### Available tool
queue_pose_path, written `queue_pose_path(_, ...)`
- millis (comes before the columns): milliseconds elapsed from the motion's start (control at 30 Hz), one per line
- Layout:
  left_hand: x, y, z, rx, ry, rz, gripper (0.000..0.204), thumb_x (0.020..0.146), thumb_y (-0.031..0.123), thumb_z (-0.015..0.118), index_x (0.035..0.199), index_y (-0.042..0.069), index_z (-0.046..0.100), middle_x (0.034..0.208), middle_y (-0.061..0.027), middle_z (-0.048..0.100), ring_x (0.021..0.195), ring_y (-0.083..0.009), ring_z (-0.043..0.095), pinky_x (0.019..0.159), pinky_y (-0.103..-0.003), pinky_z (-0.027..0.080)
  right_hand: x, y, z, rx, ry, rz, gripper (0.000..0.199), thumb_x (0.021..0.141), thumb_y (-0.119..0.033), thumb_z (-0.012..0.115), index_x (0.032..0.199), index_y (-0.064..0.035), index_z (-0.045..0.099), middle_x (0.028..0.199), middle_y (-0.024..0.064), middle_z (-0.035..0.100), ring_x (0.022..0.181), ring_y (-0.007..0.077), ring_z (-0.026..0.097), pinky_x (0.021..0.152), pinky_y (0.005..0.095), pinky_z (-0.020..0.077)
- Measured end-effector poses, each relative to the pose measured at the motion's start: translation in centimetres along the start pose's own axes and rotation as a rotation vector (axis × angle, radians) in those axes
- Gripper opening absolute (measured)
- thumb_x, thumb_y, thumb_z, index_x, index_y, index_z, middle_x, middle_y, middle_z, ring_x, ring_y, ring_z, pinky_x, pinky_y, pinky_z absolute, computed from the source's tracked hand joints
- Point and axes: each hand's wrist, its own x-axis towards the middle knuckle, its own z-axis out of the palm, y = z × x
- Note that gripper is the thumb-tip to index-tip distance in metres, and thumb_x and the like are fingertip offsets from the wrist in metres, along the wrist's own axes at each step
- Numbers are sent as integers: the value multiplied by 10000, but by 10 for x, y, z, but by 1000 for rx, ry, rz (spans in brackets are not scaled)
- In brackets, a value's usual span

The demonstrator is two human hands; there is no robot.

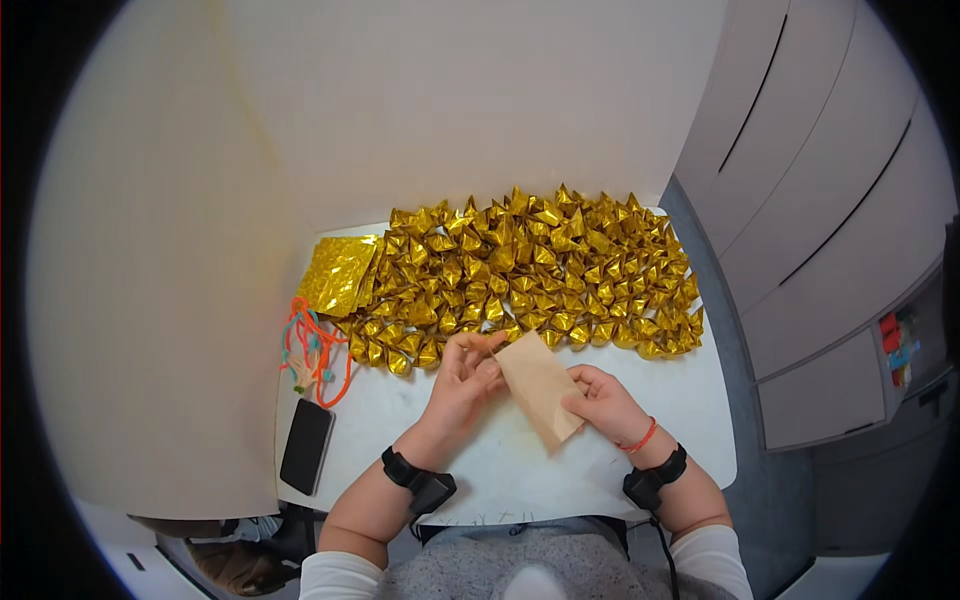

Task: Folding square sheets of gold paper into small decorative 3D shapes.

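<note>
A light-brown piece of paper (538,385), which looks folded into a long flat strip, is held tilted above the near part of the white table (660,400). My right hand (603,403) pinches its right edge between thumb and fingers. At its upper left edge, the curled fingers and thumb of my left hand (467,378) close on the paper; the exact grip there is partly hidden. Just beyond both hands lie many folded gold foil ingots (540,270), packed in rows. A stack of flat gold foil sheets (338,272) sits at the far left.
Orange and teal cords (318,350) lie by the table's left edge, with a dark phone (307,447) nearer me. Pale panels (480,100) rise behind and to the left. Grey cabinets (820,200) stand at the right, beyond a strip of floor.
</note>
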Motion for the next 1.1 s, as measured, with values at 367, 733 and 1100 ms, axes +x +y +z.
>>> queue_pose_path(367, 11, -28, -41, 690, -9, 122, 114, 939, 23, 689, 999, 14, 592, 896, -30, 684, 761, -75, 639, 659, -217, 518, 2, 8, -20, 193, -10, -7, 403, 1047, -288, 557, 1301, 24, 539, 1163, 118, 683, 1055, 161, 674, 936, 304, 541)
queue_pose_path(733, 3, -24, -35, 936, 82, 160, 177, 896, 13, 698, 1006, 23, 560, 945, -52, 645, 733, -66, 593, 621, -226, 482, 1, 2, -19, -165, 46, -77, 525, 851, 43, 723, 1324, -36, 510, 931, 19, 635, 756, 61, 608, 625, 221, 508)
queue_pose_path(1100, -9, -24, -8, 1289, -335, 407, 201, 776, 28, 750, 972, 58, 716, 1070, -110, 644, 975, -296, 614, 875, -391, 497, -3, -3, -4, -402, 49, 27, 484, 856, 61, 696, 1301, -32, 530, 878, 0, 578, 685, 48, 578, 570, 197, 484)
